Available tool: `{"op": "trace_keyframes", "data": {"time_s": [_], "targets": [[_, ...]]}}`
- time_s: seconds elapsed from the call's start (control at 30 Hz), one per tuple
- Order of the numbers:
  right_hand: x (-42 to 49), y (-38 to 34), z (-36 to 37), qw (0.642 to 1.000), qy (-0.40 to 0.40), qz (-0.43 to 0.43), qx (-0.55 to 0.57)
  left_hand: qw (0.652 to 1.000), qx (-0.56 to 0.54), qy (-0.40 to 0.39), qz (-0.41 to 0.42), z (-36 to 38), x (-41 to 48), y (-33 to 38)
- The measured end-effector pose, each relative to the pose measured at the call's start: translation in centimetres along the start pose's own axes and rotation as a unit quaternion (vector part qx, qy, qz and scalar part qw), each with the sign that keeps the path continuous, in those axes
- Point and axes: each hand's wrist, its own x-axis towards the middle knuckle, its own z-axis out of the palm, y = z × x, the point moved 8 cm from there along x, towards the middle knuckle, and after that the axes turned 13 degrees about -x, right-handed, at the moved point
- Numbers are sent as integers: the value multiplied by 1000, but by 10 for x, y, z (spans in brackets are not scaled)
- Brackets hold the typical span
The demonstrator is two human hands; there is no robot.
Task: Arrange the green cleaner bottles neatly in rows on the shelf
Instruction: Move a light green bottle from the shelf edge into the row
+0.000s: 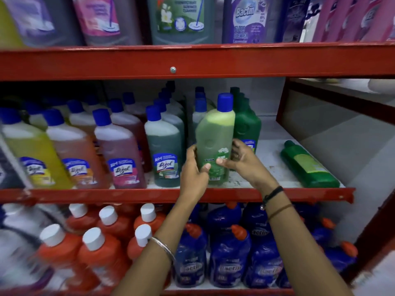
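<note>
Hands (pixel 215 165) gripping green bottle (pixel 214 133), red shelf (pixel 192 194)

Your left hand (pixel 195 167): raised, fingers curled inward, thumb forward. Your right hand (pixel 240 160): raised opposite, fingers spread, thumb inward.

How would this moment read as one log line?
left hand + right hand | gripping light green blue-capped plastic bottle | upright, red shelf front

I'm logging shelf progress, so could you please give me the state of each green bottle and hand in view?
Light green bottle: upright, tilted slightly, held by both hands.
Dark green bottle: lying on its side.
Dark green row: upright.
Left hand: gripping.
Right hand: gripping.
</note>
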Motion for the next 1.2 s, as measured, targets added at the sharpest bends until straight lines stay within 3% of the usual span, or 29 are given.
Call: {"op": "trace_keyframes", "data": {"time_s": [0.27,0.53,0.7,0.8,0.87,0.97,1.07,1.2], "targets": [[5,35,17,997,69,40,-8,998,37,-58,11,-19,-3,-29],[-11,5,30,994,80,31,-71,991,92,22,93,-18,-28,-17],[6,4,32,976,138,55,-161,990,86,-3,110,-20,-34,-8],[12,-4,28,982,122,39,-136,993,71,-50,79,-18,-35,-9],[13,-2,24,994,80,42,-59,992,103,-53,55,-16,-31,-9],[13,5,21,998,7,40,41,990,117,-73,-39,-4,-20,-20],[14,3,12,1000,6,17,2,989,111,-68,-63,1,-11,-24],[17,-2,9,1000,-7,-2,-16,991,114,-5,-63,-5,-9,-18]]}}
